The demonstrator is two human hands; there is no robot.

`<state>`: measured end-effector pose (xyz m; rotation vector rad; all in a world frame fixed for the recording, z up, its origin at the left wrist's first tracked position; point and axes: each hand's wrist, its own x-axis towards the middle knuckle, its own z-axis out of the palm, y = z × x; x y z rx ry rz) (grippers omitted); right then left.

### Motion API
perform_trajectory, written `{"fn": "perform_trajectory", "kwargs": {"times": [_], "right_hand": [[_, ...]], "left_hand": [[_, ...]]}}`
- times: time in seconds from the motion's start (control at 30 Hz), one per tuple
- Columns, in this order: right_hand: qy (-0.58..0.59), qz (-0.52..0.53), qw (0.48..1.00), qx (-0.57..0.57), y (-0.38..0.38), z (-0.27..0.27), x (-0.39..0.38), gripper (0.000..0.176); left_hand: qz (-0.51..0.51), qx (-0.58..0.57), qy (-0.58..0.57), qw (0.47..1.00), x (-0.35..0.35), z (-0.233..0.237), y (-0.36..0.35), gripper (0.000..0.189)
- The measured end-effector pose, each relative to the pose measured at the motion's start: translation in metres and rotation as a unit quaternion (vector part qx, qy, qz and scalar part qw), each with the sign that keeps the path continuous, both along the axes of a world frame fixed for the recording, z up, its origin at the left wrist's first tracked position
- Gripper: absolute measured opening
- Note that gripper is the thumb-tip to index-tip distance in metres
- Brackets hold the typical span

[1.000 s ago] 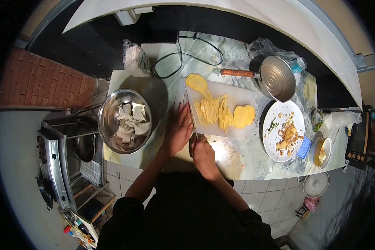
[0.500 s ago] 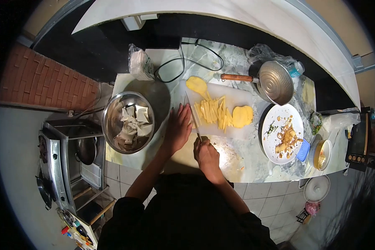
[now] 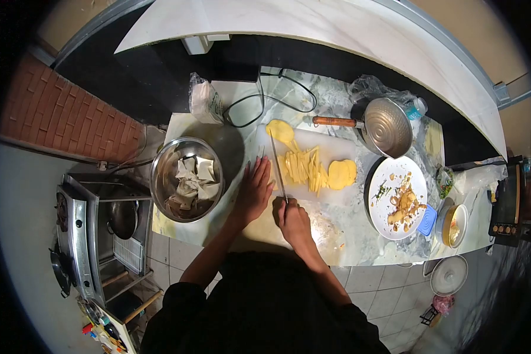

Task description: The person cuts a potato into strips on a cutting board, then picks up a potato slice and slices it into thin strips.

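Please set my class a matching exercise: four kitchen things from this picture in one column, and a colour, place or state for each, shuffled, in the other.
Column 1
1. Knife
2. Saucepan
3. Steel bowl
4. Round plate

Column 2
A. White, with brownish-yellow peelings on it
B. Has a reddish-brown handle
C. Held in the right hand
D. Holds pale, flat pieces

Right pairs: 1-C, 2-B, 3-D, 4-A
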<state>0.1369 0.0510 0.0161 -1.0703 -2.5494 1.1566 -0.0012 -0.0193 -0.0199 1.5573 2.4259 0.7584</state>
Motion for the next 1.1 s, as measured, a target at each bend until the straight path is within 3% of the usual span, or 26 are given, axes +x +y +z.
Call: {"fn": "perform_trajectory", "kwargs": {"times": [0.43, 1.03, 1.1], "right_hand": [[-0.016, 0.003, 1.0, -0.018, -0.016, -0.006, -0.007, 0.027], [0.011, 0.037, 0.994, 0.098, -0.021, -0.037, -0.01, 0.025], [-0.096, 0.028, 0.993, 0.061, -0.015, -0.017, -0.02, 0.022]], "left_hand": [[0.013, 0.002, 0.037, 0.999, 0.005, -0.002, 0.002, 0.058], [0.016, -0.024, 0.027, 0.999, 0.007, 0.004, 0.003, 0.058], [0.017, -0.019, 0.043, 0.999, 0.003, 0.002, 0.004, 0.058]]}}
